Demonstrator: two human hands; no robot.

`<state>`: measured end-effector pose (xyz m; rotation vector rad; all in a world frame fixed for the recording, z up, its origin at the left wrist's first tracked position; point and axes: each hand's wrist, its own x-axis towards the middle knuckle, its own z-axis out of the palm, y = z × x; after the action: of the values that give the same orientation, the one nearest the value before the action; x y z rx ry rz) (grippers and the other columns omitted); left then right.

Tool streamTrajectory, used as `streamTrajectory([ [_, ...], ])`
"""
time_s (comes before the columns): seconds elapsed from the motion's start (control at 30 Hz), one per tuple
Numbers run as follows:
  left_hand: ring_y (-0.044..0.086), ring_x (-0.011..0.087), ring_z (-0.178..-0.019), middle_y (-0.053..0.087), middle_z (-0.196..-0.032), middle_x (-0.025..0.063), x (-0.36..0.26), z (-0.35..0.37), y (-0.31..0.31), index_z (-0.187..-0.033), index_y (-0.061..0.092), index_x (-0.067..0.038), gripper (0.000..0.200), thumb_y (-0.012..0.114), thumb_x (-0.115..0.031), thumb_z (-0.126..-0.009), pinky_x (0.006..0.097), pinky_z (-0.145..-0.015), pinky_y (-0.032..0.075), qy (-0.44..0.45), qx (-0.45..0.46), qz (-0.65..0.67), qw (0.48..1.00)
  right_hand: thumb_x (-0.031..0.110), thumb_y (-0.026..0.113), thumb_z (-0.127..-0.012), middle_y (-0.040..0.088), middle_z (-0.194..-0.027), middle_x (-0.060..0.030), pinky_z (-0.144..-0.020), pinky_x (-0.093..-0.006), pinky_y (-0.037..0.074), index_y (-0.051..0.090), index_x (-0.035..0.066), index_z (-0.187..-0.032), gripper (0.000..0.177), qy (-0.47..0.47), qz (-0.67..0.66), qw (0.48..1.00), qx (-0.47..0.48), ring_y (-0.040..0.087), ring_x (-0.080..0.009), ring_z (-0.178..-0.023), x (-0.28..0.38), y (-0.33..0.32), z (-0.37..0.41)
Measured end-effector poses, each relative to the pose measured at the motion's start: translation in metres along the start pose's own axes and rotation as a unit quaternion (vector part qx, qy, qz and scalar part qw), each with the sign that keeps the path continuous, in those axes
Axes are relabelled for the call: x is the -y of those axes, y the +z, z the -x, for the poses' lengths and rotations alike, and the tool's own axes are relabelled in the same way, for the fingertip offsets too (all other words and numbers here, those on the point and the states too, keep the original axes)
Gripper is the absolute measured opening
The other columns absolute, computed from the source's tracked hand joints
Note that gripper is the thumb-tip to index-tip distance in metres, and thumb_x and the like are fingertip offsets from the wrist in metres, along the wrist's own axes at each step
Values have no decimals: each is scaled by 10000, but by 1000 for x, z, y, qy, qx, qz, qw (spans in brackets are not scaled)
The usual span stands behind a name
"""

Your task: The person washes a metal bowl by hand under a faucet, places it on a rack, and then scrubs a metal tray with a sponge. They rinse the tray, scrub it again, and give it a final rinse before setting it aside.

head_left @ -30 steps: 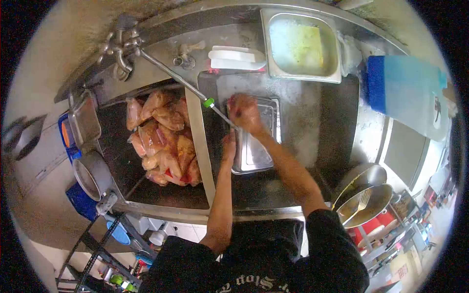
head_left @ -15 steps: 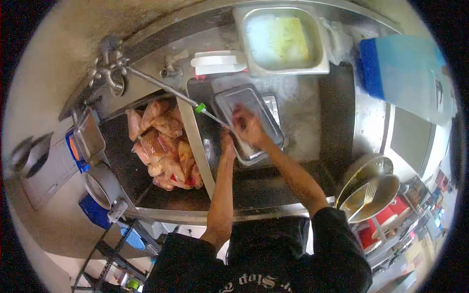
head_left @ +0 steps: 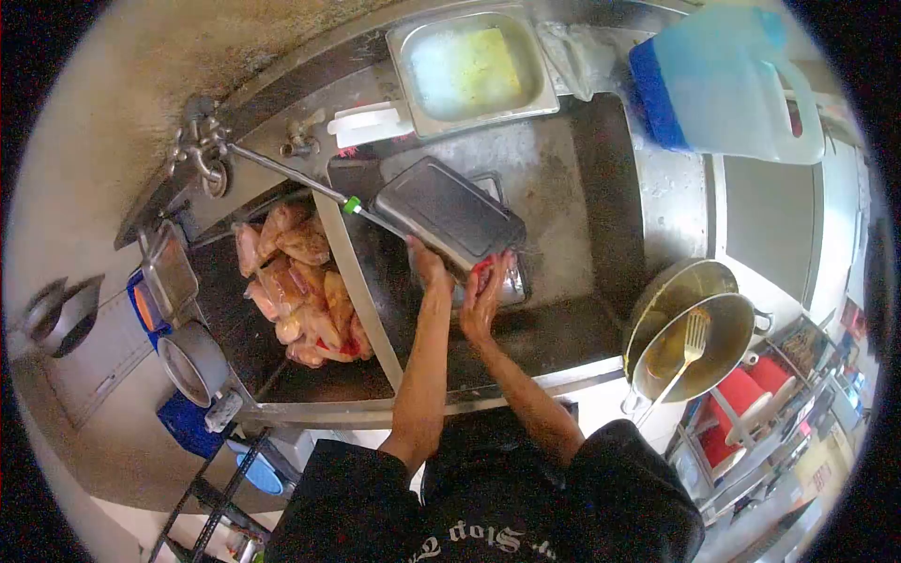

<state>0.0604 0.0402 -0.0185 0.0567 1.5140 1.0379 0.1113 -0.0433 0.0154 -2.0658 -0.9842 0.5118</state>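
A grey rectangular metal pan [head_left: 450,208] is tilted over the sink basin, its dark flat underside facing up. My left hand [head_left: 430,266] is closed on the pan's near left edge. My right hand [head_left: 482,298] grips its near right end, fingers partly hidden, with something red showing at the fingertips that I cannot make out. Under the pan lies another shiny metal container [head_left: 514,286], mostly covered. The faucet spout [head_left: 380,220] with a green band reaches in over the pan's left side.
Bagged meat [head_left: 305,281] fills the left basin. Behind stands a steel pan [head_left: 413,103] of soapy water with a yellow sponge [head_left: 493,61], beside white containers [head_left: 366,124]. At right are a large blue-filled jug [head_left: 718,84] and stacked pans [head_left: 662,352] with a fork [head_left: 693,342].
The pan has been turned from open side up to underside up. My right hand has moved from inside it down to its near end. The head view has shifted slightly.
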Motion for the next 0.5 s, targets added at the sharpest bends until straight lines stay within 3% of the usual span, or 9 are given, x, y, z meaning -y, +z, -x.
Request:
streamTrajectory([
  [0.03, 302, 264, -1185, 330, -1315, 58, 3, -1, -7, -1297, 300, -109, 713, 331, -625, -807, 418, -995, 230, -16, 10, -5, 1000, 261, 387, -895, 207, -1357, -233, -1023, -383, 186, 222, -43, -1292, 527, 2, 0, 1000, 0, 247, -313, -1248, -6, 2, 0],
  [0.1, 297, 273, -1195, 312, -1328, 77, 16, -15, -39, -1307, 283, -109, 743, 338, -642, -793, 426, -993, 232, -10, -43, -79, 996, 255, 392, -894, 252, -1330, -249, -1004, -383, 232, 226, 0, -1299, 507, 244, -303, 918, -82, 291, -349, -1216, -40, 23, -8],
  [0.17, 426, 233, -1066, 435, -1207, 126, 24, -19, -66, -1215, 385, 25, 806, 376, -652, -777, 350, -921, 310, -23, -25, -1, 999, 303, 397, -892, 286, -1309, -256, -988, -386, 266, 390, 34, -1225, 428, 40, 64, 994, 84, 301, -385, -1199, -226, 105, -9],
  [0.2, 495, 202, -854, 537, -964, 96, 15, -2, -60, -1008, 507, 44, 755, 369, -661, -775, 331, -757, 391, 42, -87, -104, 990, 331, 395, -887, 383, -1222, -257, -932, -394, 328, 484, 39, -1124, 386, 165, 95, 965, 179, 382, -386, -1126, -181, 83, -48],
  [0.23, 495, 202, -854, 537, -964, 96, 11, 4, -68, -1008, 507, 44, 755, 369, -661, -775, 331, -757, 391, 45, -88, -103, 990, 359, 394, -883, 480, -1136, -258, -876, -402, 390, 577, 44, -1024, 391, 273, 144, 908, 283, 463, -387, -1052, -130, 59, -90],
  [0.3, 418, 162, -593, 465, -648, 22, 4, 20, -83, -670, 490, -12, 667, 365, -658, -782, 328, -539, 343, 58, -13, -236, 970, 451, 370, -859, 593, -865, -243, -731, -444, 451, 652, 52, -770, 497, 13, 182, 947, 266, 561, -406, -819, -131, 85, -110],
  [0.33, 418, 162, -593, 465, -648, 22, 3, 29, -88, -670, 490, -12, 667, 365, -658, -782, 328, -539, 343, 57, -19, -234, 970, 451, 370, -859, 593, -865, -243, -731, -444, 451, 652, 52, -770, 497, 9, 181, 945, 272, 561, -406, -819, -128, 100, -119],
  [0.4, 288, 133, -502, 290, -508, -18, -3, 44, -84, -515, 319, -64, 643, 367, -642, -794, 341, -463, 242, 143, -40, -339, 929, 495, 394, -820, 586, -654, -218, -619, -477, 457, 642, 46, -683, 531, -80, 30, 993, 81, 574, -400, -654, -91, 122, -135],
  [0.5, 295, 129, -498, 281, -491, 2, -5, 46, -80, -506, 300, -64, 635, 379, -619, -805, 350, -466, 253, 100, -73, -314, 941, 280, 521, -782, 603, -676, -158, -570, -424, 458, 628, 47, -809, 258, -68, 73, 979, 179, 577, -350, -607, 6, 104, -145],
])
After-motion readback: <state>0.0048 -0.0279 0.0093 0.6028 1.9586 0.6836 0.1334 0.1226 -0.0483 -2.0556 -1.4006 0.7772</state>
